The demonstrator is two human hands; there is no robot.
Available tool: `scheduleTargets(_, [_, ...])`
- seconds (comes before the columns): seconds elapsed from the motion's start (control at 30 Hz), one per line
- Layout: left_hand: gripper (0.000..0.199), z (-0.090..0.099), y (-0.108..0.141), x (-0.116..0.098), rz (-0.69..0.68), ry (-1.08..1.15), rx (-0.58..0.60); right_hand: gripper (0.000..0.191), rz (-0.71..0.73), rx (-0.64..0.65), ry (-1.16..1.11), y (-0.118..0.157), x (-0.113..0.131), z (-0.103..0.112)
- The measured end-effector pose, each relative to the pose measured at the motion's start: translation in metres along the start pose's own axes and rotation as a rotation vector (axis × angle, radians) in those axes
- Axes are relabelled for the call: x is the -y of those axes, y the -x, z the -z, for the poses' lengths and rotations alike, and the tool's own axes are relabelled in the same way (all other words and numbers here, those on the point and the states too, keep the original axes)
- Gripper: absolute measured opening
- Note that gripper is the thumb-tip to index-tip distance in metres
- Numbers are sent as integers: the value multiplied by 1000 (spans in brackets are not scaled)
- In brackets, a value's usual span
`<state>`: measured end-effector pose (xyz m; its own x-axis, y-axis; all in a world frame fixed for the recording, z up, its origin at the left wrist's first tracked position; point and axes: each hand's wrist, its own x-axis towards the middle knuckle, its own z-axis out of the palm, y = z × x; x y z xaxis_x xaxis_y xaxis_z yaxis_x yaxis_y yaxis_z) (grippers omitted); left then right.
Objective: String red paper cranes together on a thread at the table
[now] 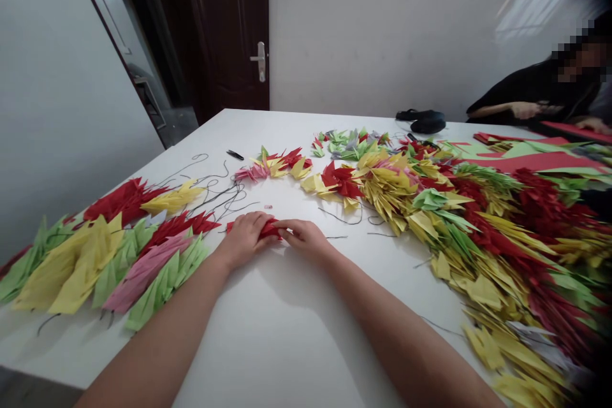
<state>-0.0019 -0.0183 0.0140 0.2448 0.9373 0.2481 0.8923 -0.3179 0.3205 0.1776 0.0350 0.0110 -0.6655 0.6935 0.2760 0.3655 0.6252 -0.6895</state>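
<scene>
On the white table, my left hand (246, 234) lies curled over a red folded-paper bundle (270, 228), covering much of it. My right hand (303, 237) grips the bundle's right end with fingertips and thumb. A dark thread pokes out at either side of the bundle. Left of my hands, strings of pointed folded paper rest in rows: a red one (122, 199), a yellow one (71, 261) and a pink one (148, 271), with green ones between. Loose black threads (222, 188) tangle just beyond my left hand.
Small black thread snips (234, 155) lie toward the back left. A large heap of yellow, red and green folded paper (396, 201) fills the right side. Behind it are flat red and green sheets (535, 159) and a black pouch-like item (427, 122). A person in black (521, 89) sits far right.
</scene>
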Motion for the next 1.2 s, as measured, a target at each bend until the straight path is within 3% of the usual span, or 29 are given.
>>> scheduleTargets(0.13, [37,0,-2,1,-5,14,1,31,-42,-120,13,-1,-1,5])
scheduleTargets(0.23, [38,-1,-1,3,22,23,-43,30,-161,-212,188,-1,-3,14])
scheduleTargets(0.37, [40,-2,0,5,60,11,-58,36,-245,-200,448,0,-9,24])
scheduleTargets(0.5, [38,-3,1,7,100,-9,-62,44,-250,-237,601,1,-20,31])
scheduleTargets(0.77, [40,-7,0,13,116,-59,-88,49,-130,-532,632,3,-29,35])
scheduleTargets(0.9, [41,-9,0,16,119,-82,-99,47,-176,-636,623,3,-32,38])
scheduleTargets(1.07, [39,-11,0,15,142,-120,-106,44,-294,-617,565,2,-33,40])
scheduleTargets(1.2, [37,-10,-1,12,172,-141,-88,35,-396,-494,504,2,-31,42])
